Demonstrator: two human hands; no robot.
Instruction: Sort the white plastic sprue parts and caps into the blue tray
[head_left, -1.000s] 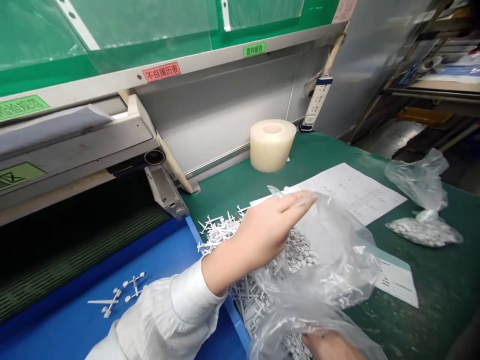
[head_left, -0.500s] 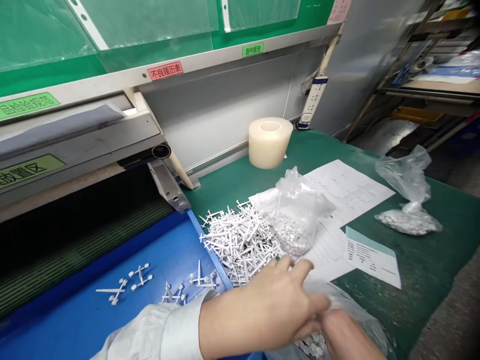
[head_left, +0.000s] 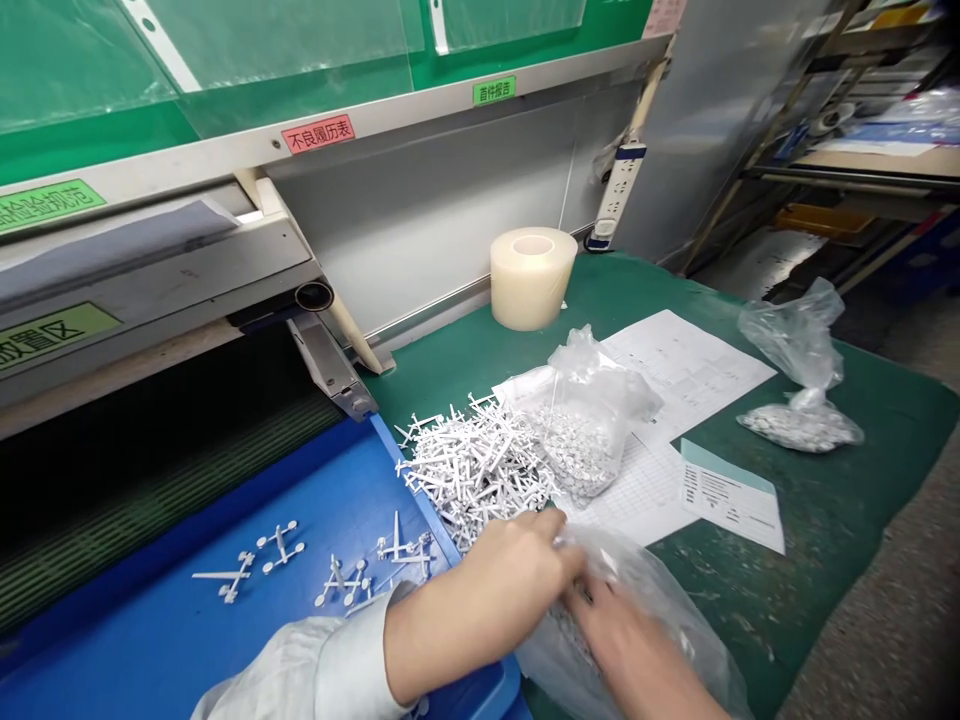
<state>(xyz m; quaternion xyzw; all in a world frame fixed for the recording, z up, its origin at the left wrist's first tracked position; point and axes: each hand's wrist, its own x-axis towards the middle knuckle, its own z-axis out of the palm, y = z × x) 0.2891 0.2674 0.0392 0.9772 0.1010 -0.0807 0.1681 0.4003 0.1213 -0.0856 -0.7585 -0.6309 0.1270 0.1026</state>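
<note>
Left hand (head_left: 495,590) grasps a clear polythene bag (head_left: 660,630), fingers clenched on its gathered plastic; right hand (head_left: 630,660) grips it too. Bag lies by the blue tray (head_left: 112,610), below heaped white plastic runners (head_left: 472,470).

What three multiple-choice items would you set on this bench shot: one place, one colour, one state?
1. Where does the cream film roll stand?
A) On the green mat
B) On the shelf
C) On the printed sheet

2. What colour is the tray under the loose white moulded parts?
A) Green
B) Red
C) Blue

3. What state is the clear plastic bag at the bottom in?
A) Lying untouched
B) Handled by the left hand and right hand
C) Hanging from the shelf

Answers:
1. A, it rests on the mat.
2. C, blue shows around the parts.
3. B, both hands are at its folds.
</note>
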